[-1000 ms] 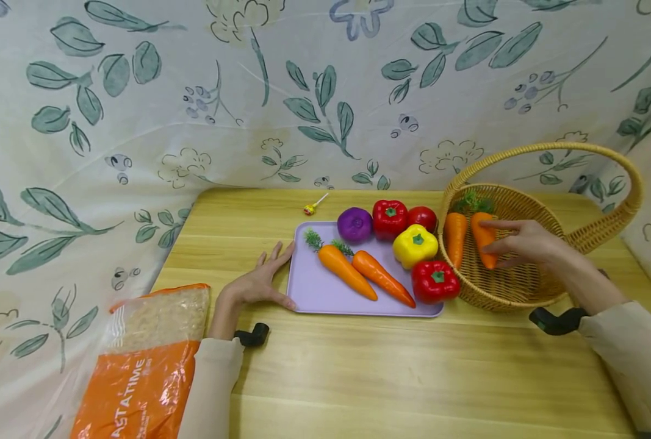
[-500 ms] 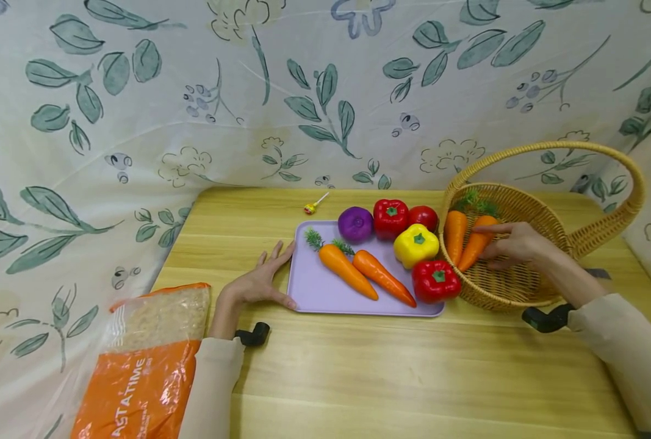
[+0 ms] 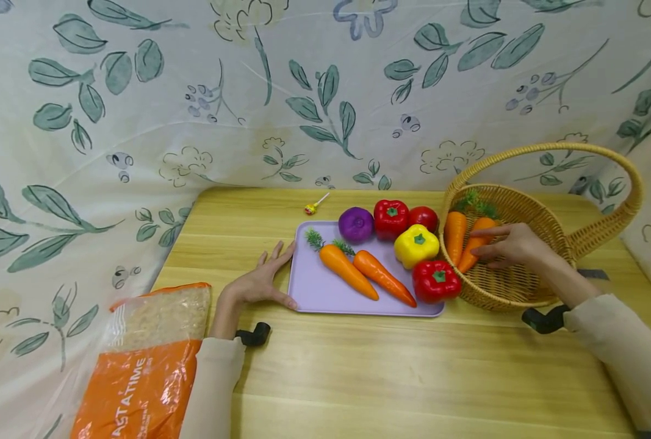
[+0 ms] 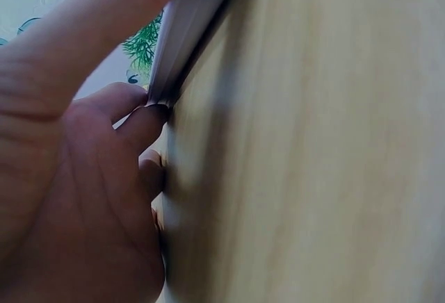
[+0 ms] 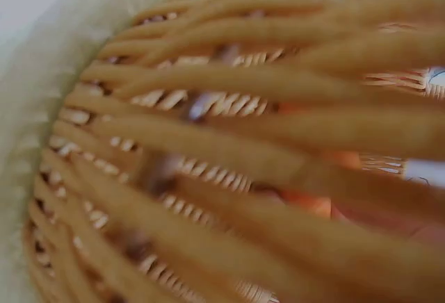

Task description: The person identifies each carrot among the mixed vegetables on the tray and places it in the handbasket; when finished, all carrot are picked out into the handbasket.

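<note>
My left hand (image 3: pixel 256 283) rests at the left end of a lilac tray (image 3: pixel 314 299), thumb and fingers spread along its edge. In the left wrist view, fingers (image 4: pixel 142 126) touch the tray's rim. My right hand (image 3: pixel 514 247) reaches into a wicker basket (image 3: pixel 523 286), its fingers lying across an orange carrot (image 3: pixel 481 235). Another carrot (image 3: pixel 455 235) leans beside it against the basket's left wall. Woven strands of the basket (image 5: pixel 229 129) fill the right wrist view and mostly hide that hand.
On the tray lie two carrots (image 3: pixel 347 272), a purple round vegetable (image 3: pixel 356 225), red peppers (image 3: pixel 436 281), a yellow pepper (image 3: pixel 415 247) and a red tomato-like item (image 3: pixel 423 217). A lollipop (image 3: pixel 310 208) lies behind it. An orange-and-clear bag (image 3: pixel 149 366) sits left. The basket's handle (image 3: pixel 556 146) arches overhead.
Inside the basket, the right-hand carrot's tip has swung left toward the other carrot under my right hand's fingers. My right hand shifted slightly. The left hand stayed at the tray.
</note>
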Demonstrator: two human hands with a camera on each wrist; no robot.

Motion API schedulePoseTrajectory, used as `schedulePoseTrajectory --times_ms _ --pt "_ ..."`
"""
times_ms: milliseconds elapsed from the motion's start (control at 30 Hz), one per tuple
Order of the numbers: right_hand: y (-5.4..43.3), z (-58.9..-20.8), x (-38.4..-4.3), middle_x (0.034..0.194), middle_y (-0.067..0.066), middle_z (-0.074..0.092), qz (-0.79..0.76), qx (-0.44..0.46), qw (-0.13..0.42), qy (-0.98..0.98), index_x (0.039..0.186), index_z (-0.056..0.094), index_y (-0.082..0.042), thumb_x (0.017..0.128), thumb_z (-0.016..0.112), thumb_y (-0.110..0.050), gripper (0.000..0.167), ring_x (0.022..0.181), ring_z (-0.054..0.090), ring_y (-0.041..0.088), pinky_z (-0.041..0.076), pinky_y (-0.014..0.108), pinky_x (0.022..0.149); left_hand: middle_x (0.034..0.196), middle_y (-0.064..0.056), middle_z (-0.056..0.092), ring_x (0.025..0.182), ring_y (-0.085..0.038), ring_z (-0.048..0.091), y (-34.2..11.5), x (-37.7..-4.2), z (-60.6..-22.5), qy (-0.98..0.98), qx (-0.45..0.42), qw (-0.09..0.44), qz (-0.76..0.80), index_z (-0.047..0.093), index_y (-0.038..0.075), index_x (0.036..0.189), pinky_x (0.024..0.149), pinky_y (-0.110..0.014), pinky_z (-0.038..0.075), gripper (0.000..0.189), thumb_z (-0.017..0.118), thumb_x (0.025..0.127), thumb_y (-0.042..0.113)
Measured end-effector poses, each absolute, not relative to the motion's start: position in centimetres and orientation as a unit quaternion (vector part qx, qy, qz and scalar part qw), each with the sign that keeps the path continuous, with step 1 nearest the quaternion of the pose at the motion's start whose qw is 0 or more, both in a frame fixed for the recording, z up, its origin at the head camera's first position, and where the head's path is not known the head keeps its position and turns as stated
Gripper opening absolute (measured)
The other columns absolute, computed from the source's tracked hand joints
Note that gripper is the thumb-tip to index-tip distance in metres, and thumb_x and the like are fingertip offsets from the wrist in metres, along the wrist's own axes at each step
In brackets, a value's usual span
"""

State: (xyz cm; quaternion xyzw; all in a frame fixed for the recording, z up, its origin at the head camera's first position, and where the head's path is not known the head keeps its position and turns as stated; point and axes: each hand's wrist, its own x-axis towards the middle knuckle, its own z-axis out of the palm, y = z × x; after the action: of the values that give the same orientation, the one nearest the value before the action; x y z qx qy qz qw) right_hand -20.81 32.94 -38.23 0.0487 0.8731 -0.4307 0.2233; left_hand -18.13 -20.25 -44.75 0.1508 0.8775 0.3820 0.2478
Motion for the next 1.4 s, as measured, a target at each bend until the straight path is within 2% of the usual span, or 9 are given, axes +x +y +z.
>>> schedulePoseTrajectory --times_ms 167,267,400,500,733,867,1067,1300,1400 --pt "33.2 -38.7 -20.6 0.129 0.025 0.068 -0.434 0.034 0.218 0.874 0.151 0.048 0.005 0.095 0.076 -0.020 0.067 0.083 0.075 0.009 0.065 0.035 0.078 0.174 -0.008 -0.020 0.154 -0.054 -0.023 -20.2 -18.2 -44.8 0.878 0.151 0.248 0.381 0.004 0.034 0.168 0.114 -0.085 -0.001 0.135 0.097 0.069 0.041" --pt "33.4 -38.8 -20.6 0.126 0.023 0.070 -0.443 0.033 0.218 0.869 0.151 0.047 0.004 0.095 0.076 -0.019 0.068 0.084 0.076 0.009 0.065 0.035 0.079 0.174 -0.008 -0.020 0.154 -0.053 -0.024 -20.2 -18.2 -44.8 0.878 0.151 0.248 0.381 0.004 0.033 0.168 0.114 -0.085 -0.001 0.135 0.097 0.069 0.042" --pt "33.6 -38.9 -20.6 0.099 0.000 0.080 -0.460 0.039 0.222 0.859 0.152 0.046 0.005 0.095 0.077 -0.017 0.069 0.083 0.077 0.010 0.065 0.034 0.078 0.174 -0.008 -0.020 0.154 -0.053 -0.024 -20.2 -18.2 -44.8 0.878 0.152 0.247 0.380 0.003 0.033 0.168 0.114 -0.085 -0.001 0.136 0.097 0.069 0.042" --pt "33.8 -38.9 -20.6 0.097 0.001 0.080 -0.462 0.037 0.224 0.857 0.153 0.045 0.004 0.095 0.076 -0.016 0.068 0.083 0.077 0.010 0.065 0.034 0.078 0.174 -0.008 -0.020 0.154 -0.053 -0.024 -20.2 -18.1 -44.8 0.879 0.151 0.246 0.380 0.004 0.034 0.168 0.114 -0.085 -0.001 0.136 0.097 0.069 0.042" --pt "34.2 -38.5 -20.5 0.113 0.005 0.079 -0.461 0.017 0.242 0.854 0.156 0.040 0.003 0.099 0.071 -0.014 0.067 0.093 0.076 0.009 0.064 0.036 0.084 0.174 -0.008 -0.019 0.154 -0.054 -0.023 -20.3 -18.1 -44.8 0.879 0.153 0.245 0.379 0.004 0.033 0.168 0.114 -0.085 -0.001 0.135 0.096 0.070 0.041" --pt "34.5 -37.9 -20.3 0.127 0.016 0.073 -0.459 0.005 0.252 0.852 0.158 0.035 0.003 0.102 0.066 -0.016 0.068 0.097 0.077 0.014 0.064 0.039 0.087 0.174 -0.009 -0.019 0.154 -0.055 -0.022 -20.3 -18.1 -44.8 0.880 0.156 0.243 0.377 0.005 0.033 0.168 0.115 -0.084 0.000 0.134 0.096 0.070 0.042" --pt "34.6 -36.8 -19.4 0.153 0.036 0.046 -0.417 -0.024 0.253 0.873 0.159 0.034 0.002 0.105 0.062 -0.028 0.068 0.105 0.076 0.020 0.062 0.043 0.091 0.174 -0.010 -0.019 0.154 -0.055 -0.022 -20.3 -18.1 -44.7 0.881 0.156 0.242 0.375 0.005 0.032 0.168 0.115 -0.084 0.000 0.135 0.096 0.070 0.042" --pt "33.8 -34.9 -17.7 0.153 0.033 0.048 -0.364 -0.039 0.222 0.904 0.160 0.038 -0.004 0.105 0.059 -0.043 0.070 0.119 0.070 0.036 0.061 0.046 0.093 0.174 -0.011 -0.018 0.154 -0.056 -0.021 -20.3 -18.2 -44.7 0.881 0.159 0.242 0.373 0.004 0.031 0.168 0.115 -0.084 0.000 0.134 0.096 0.070 0.042" --pt "32.9 -34.1 -16.8 0.154 0.031 0.048 -0.370 -0.054 0.206 0.904 0.160 0.039 -0.007 0.106 0.057 -0.042 0.067 0.116 0.071 0.028 0.063 0.040 0.090 0.174 -0.010 -0.018 0.153 -0.056 -0.022 -20.3 -18.2 -44.8 0.880 0.159 0.242 0.376 0.005 0.031 0.168 0.116 -0.083 -0.001 0.134 0.096 0.071 0.041"
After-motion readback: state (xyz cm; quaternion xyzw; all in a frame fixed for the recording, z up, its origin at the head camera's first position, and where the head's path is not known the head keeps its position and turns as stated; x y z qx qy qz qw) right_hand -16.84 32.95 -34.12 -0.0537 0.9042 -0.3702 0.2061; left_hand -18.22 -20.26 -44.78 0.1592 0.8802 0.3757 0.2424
